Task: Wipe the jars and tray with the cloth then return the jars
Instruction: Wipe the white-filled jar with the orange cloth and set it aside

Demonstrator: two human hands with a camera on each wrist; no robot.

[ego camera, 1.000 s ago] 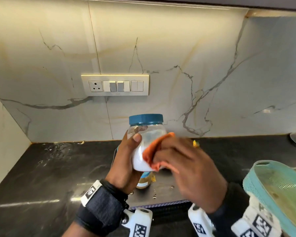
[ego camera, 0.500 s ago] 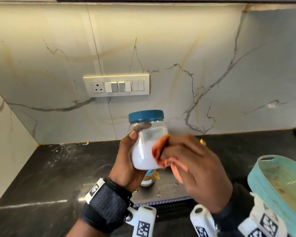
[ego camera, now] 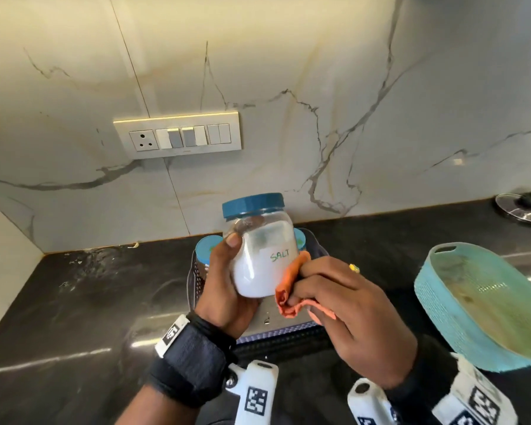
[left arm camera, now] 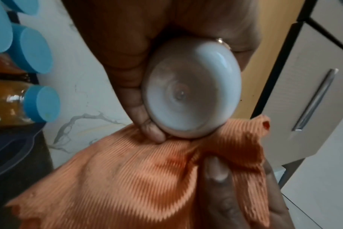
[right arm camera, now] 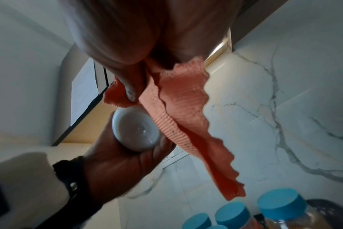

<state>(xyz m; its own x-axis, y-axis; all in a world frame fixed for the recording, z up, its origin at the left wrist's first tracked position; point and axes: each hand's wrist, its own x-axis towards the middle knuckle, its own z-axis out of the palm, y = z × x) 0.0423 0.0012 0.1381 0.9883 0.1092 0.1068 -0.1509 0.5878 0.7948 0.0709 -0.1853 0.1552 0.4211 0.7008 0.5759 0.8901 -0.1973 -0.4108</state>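
My left hand (ego camera: 227, 283) grips a clear salt jar (ego camera: 259, 259) with a blue lid, upright above the counter; its round base (left arm camera: 190, 93) fills the left wrist view. My right hand (ego camera: 344, 308) pinches an orange ribbed cloth (ego camera: 292, 289) against the jar's lower right side. The cloth (right arm camera: 178, 117) hangs down past the jar base (right arm camera: 135, 131) in the right wrist view. Below the jar lies a dark tray (ego camera: 196, 277) with other blue-lidded jars (ego camera: 207, 250) standing in it, mostly hidden by my hands.
A teal plastic basket (ego camera: 442, 302) sits on the black counter at the right. A glass pot lid (ego camera: 521, 210) lies at the far right by the marble wall. A switch panel (ego camera: 178, 136) is on the wall. Spice jars (right arm camera: 280, 206) stand beneath my right hand.
The cloth has slid from the jar's front to its lower right side, uncovering the SALT label. The view has tilted down, so the tray's jars show behind the salt jar.
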